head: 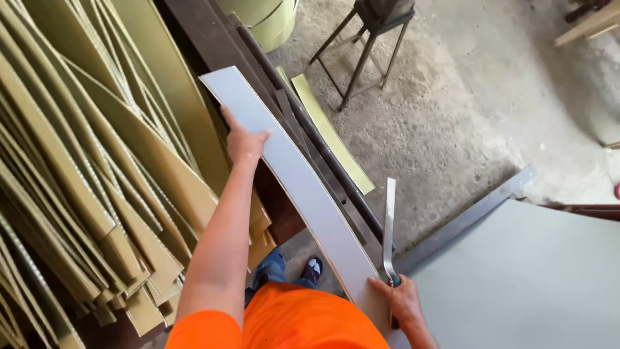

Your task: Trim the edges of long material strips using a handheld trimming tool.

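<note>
My left hand (243, 142) grips the left edge of a long, bent grey metal strip (294, 181) near its far end. My right hand (403, 300) holds the strip's near end together with the dark handle of a pair of long tin snips (388, 232), whose blades point away from me. The strip curves from the far left down to my right hand, beside a large grey sheet (529, 278) lying at the lower right.
A big stack of yellow-green cut strips (90, 194) fills the left side. Dark metal bars (303, 123) and a yellow strip (329, 132) lie on the concrete floor. A metal stand (368, 45) is at the top, an angle bar (465, 220) edges the sheet.
</note>
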